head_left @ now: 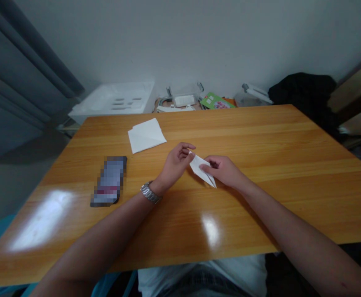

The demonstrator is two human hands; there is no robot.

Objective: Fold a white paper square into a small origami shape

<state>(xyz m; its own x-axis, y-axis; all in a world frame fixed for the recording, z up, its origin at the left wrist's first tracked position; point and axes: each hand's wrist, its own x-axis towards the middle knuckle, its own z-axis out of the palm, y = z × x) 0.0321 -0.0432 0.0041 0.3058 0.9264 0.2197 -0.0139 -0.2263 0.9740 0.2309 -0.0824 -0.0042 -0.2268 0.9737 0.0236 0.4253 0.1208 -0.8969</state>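
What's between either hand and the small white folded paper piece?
Nothing visible. The left hand pinches the small white folded paper piece at its upper corner; the right hand holds its middle. The dark rectangular phone and the larger white folded sheet lie apart, to the left.

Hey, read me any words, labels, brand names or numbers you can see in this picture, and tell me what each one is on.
No text here can be read.
Phone: screen blurred, unreadable.
Green packet behind the table: print too small to read.
Folded white paper pinched between left hand and right hand: blank.
White sheet lying on the table: blank.
Wristwatch: only the metal band shows, no marking.
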